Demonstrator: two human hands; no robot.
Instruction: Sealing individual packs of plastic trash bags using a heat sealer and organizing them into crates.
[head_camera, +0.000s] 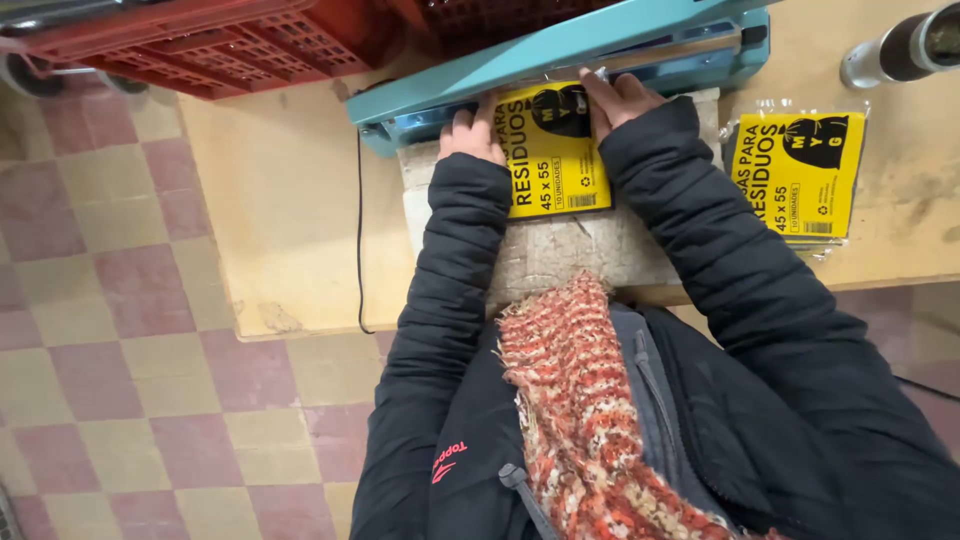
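Yellow-labelled bag packet (550, 150) is being pinched by left hand (472, 135) and right hand (618, 100) under the teal heat sealer's (560, 60) bar; pressing down is being called for next.

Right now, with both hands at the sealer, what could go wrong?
1. Fingers of the left hand and right hand lie right at the sealer bar; they could get pinched or burnt if it closes.
2. The yellow pack is held only by fingertips; it might skew and seal crooked.
3. The second pack overhangs the table edge and may slide off.
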